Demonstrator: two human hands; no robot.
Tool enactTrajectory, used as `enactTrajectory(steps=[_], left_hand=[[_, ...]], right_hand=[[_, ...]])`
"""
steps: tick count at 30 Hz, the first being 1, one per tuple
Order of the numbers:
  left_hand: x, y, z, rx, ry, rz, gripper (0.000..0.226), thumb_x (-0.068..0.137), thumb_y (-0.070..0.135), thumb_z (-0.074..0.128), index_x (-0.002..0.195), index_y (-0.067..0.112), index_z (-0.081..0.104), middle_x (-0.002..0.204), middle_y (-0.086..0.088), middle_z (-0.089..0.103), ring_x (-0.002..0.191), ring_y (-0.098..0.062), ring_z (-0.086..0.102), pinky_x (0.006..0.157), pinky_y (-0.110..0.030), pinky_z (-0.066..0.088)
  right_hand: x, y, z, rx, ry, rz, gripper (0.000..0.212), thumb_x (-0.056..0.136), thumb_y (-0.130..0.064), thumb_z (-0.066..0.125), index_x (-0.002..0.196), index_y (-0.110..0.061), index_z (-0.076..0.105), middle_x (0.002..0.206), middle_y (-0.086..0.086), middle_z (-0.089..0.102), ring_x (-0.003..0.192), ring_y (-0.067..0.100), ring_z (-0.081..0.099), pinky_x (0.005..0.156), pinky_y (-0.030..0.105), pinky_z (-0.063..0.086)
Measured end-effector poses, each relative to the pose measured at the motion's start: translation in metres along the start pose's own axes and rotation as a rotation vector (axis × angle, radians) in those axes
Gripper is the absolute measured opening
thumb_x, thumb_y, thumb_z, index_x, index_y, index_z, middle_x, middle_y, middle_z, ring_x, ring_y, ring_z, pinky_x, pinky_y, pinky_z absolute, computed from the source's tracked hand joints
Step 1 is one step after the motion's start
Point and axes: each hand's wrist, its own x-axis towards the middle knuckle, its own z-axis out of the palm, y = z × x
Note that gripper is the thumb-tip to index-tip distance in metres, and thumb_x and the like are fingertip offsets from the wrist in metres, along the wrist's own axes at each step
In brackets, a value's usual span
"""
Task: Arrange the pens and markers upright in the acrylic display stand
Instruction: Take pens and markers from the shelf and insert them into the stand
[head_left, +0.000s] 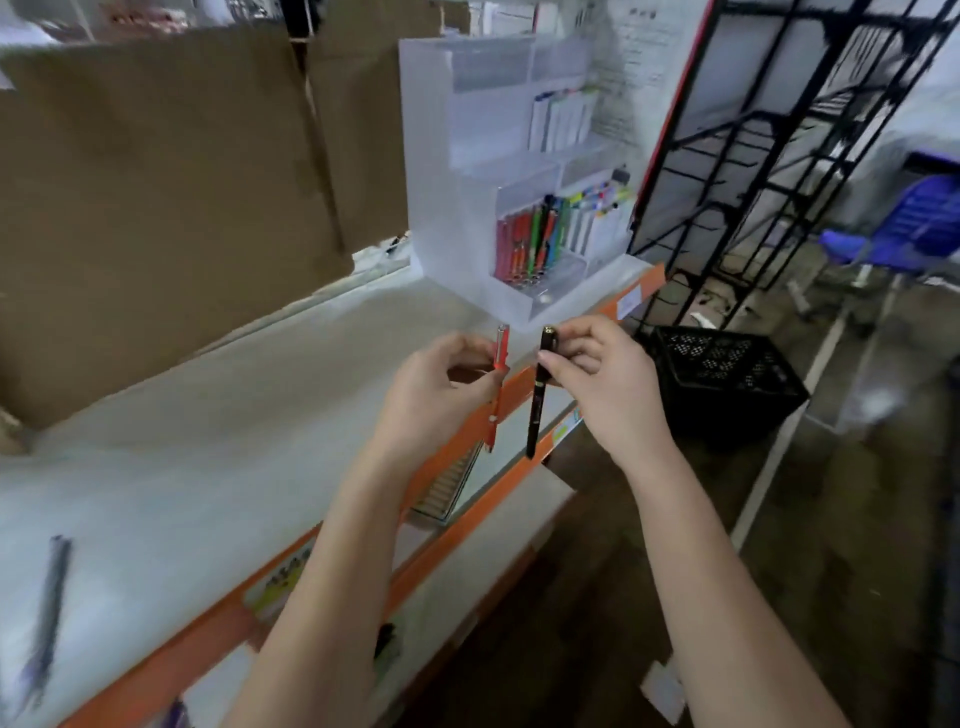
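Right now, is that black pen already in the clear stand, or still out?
Out. The right hand pinches the black pen upright near its top, in front of the acrylic stand, over the shelf edge.

Bare shelf (218, 415) before acrylic stand (467, 171)

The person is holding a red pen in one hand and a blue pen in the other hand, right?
Almost. The left hand does hold a red pen, but the pen in the right hand is a black pen, not blue. The head view shows both pens held upright in front of the acrylic display stand.
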Motion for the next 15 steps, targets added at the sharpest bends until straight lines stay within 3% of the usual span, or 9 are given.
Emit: enactTrajectory(steps=[2, 7, 11, 15], left_hand=[[0.017, 0.004, 0.016, 0.018, 0.005, 0.008, 0.014, 0.074, 0.026, 0.066, 0.088, 0.027, 0.065, 0.089, 0.002, 0.072, 0.086, -0.016, 0.068, 0.086, -0.045, 0.053], [0.069, 0.005, 0.042, 0.033, 0.047, 0.066, 0.011, 0.084, 0.011, 0.067, 0.093, 0.016, 0.066, 0.088, 0.002, 0.071, 0.086, -0.013, 0.067, 0.085, -0.043, 0.053], [0.119, -0.003, 0.052, 0.036, 0.102, 0.112, 0.011, 0.085, 0.009, 0.067, 0.092, 0.018, 0.065, 0.085, 0.007, 0.070, 0.079, -0.007, 0.065, 0.077, -0.029, 0.051], [0.165, -0.012, 0.056, 0.018, 0.163, 0.130, 0.014, 0.085, 0.008, 0.065, 0.090, 0.021, 0.063, 0.085, 0.009, 0.069, 0.076, -0.003, 0.063, 0.070, -0.015, 0.045]], right_hand=[[0.014, 0.010, -0.014, -0.010, 0.022, -0.013, 0.021, 0.084, -0.009, 0.067, 0.087, -0.026, 0.056, 0.078, -0.009, 0.063, 0.076, 0.002, 0.064, 0.075, 0.021, 0.054], [0.060, 0.036, -0.035, -0.020, 0.061, -0.023, 0.018, 0.084, -0.009, 0.067, 0.096, -0.018, 0.057, 0.078, -0.008, 0.063, 0.076, 0.004, 0.063, 0.076, 0.022, 0.054], [0.109, 0.054, -0.042, -0.036, 0.074, -0.079, 0.021, 0.086, -0.011, 0.066, 0.102, -0.019, 0.055, 0.081, -0.002, 0.062, 0.082, 0.011, 0.064, 0.076, 0.024, 0.053], [0.159, 0.065, -0.041, -0.026, 0.115, -0.157, 0.026, 0.087, -0.013, 0.065, 0.107, -0.025, 0.053, 0.082, -0.007, 0.060, 0.081, 0.004, 0.061, 0.075, 0.015, 0.049]])
